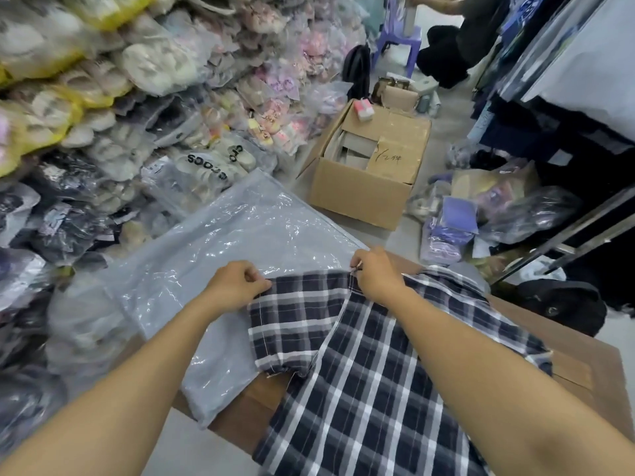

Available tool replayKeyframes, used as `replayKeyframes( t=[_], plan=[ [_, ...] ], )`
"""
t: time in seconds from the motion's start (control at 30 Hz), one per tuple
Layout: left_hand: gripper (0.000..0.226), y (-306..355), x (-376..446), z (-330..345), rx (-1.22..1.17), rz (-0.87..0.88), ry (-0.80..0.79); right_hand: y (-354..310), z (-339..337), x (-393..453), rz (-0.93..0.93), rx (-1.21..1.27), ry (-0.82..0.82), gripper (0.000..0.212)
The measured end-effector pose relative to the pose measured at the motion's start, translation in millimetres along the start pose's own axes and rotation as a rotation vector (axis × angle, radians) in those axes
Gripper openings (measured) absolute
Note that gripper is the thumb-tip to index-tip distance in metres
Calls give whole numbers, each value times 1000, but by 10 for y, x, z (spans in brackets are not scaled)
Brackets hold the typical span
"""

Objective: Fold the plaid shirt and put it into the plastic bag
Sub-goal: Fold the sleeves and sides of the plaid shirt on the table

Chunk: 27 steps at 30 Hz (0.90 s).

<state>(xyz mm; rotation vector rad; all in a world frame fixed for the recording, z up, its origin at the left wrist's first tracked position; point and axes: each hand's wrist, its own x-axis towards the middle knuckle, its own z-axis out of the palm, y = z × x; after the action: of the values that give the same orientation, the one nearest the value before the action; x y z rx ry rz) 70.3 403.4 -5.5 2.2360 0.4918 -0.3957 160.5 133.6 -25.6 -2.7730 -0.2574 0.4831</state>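
A navy and white plaid shirt (pixel 364 365) lies spread over a brown cardboard surface (pixel 584 365) in front of me. My left hand (pixel 237 286) pinches the shirt's far left edge, at a sleeve. My right hand (pixel 376 273) pinches the far edge a little to the right. A stack of clear grey plastic bags (pixel 223 255) lies flat just beyond and to the left of the shirt, partly under its sleeve.
Piles of bagged shoes and clothes (pixel 137 97) fill the left side. An open cardboard box (pixel 371 166) stands on the floor ahead. Bagged goods (pixel 481 214) and a metal rack (pixel 567 235) are at the right. A person sits far back by a purple stool (pixel 398 32).
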Motion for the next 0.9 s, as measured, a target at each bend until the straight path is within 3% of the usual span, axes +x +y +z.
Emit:
replayKeyframes(
  t=[0.13, 0.33, 0.43, 0.53, 0.67, 0.83, 0.9],
  plan=[
    [21, 483, -327, -162, -218, 62, -254, 63, -74, 53, -4, 112, -26, 21],
    [18, 1183, -868, 431, -128, 217, -572, 268, -291, 23, 98, 591, -195, 14],
    [20, 1316, -936, 998, 0, 275, -578, 451, -461, -104, 144, 792, -332, 22],
    [28, 1337, -930, 1548, 15, 213, -591, 653, -531, -243, 226, 894, -372, 17],
    [25, 1279, -888, 2014, 125, 174, -554, 890, -466, -444, 264, 720, -277, 9],
    [16, 1279, -725, 1759, 103, 179, -582, 974, -323, -650, 290, 660, -319, 30],
    [15, 1239, -650, 1451, 231, 270, -486, 935, -323, -714, 256, 593, -363, 42]
  ],
)
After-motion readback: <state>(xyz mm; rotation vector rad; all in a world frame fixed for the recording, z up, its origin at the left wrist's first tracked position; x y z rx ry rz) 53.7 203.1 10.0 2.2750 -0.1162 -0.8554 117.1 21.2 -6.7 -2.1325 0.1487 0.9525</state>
